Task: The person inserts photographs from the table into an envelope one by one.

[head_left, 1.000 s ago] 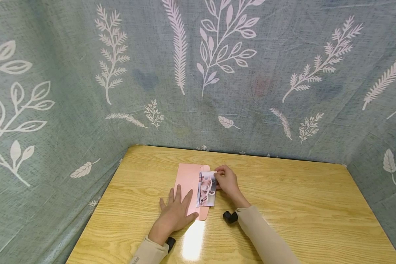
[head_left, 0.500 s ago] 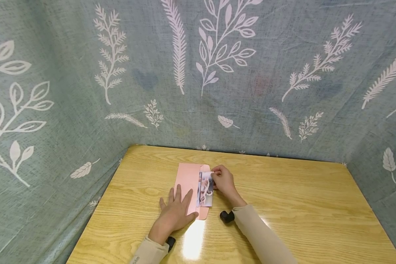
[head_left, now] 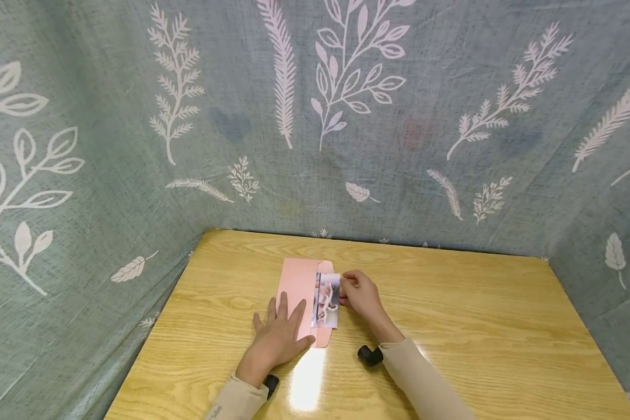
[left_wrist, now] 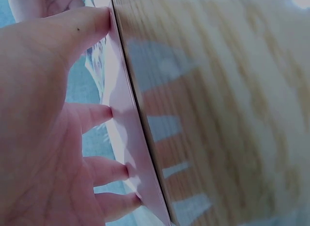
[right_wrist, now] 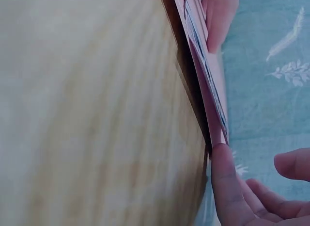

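Observation:
A pink envelope (head_left: pixel 298 277) lies on the table with its flap (head_left: pixel 322 338) opened out to the right. A printed photo (head_left: pixel 329 300) sticks out of its mouth over the flap, and a strip of another print shows at its left. My left hand (head_left: pixel 278 341) lies spread on the envelope, its fingertips pressing it in the left wrist view (left_wrist: pixel 118 172). Just right of the photo is my right hand (head_left: pixel 364 297). In the right wrist view one digit (right_wrist: pixel 224 172) touches the flap's edge, while another fingertip (right_wrist: pixel 290 164) stands apart, with nothing pinched between them.
The wooden table (head_left: pixel 467 326) extends well to the right of the envelope. A grey-green cloth (head_left: pixel 294 175) with white leaf prints hangs behind and at the sides. Black wrist cameras (head_left: pixel 370 356) sit at both sleeves.
The photo has slid slightly left, farther into the envelope. My right hand moved left with it, then drew back right, its fingers off the photo's edge. My left hand has stayed put.

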Demonstrator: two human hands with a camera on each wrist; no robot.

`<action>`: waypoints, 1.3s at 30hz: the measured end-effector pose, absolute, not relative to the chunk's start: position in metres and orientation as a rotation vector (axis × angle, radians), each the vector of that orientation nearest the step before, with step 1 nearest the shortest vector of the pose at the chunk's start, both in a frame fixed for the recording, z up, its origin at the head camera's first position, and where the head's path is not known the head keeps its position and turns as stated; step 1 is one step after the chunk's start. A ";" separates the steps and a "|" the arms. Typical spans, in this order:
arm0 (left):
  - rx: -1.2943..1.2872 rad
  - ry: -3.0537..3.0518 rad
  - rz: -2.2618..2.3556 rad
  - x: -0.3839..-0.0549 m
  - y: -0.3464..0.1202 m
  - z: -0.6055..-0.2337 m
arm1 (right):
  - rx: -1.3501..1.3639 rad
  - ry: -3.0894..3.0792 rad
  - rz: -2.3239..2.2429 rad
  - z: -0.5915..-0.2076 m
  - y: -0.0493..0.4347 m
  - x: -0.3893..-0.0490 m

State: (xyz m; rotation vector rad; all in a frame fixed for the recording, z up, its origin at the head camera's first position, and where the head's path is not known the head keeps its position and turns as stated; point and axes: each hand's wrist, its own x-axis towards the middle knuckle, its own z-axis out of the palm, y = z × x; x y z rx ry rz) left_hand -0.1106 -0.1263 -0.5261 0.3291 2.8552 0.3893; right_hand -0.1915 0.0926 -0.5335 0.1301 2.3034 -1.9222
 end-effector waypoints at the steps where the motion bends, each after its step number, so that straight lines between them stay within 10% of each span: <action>1: 0.330 2.856 0.389 -0.110 -0.126 -0.526 | 0.123 2.292 -1.925 -0.533 0.094 -0.188; 39: 0.330 2.872 0.414 -0.109 -0.127 -0.527 | 0.030 2.155 -1.999 -0.531 0.091 -0.168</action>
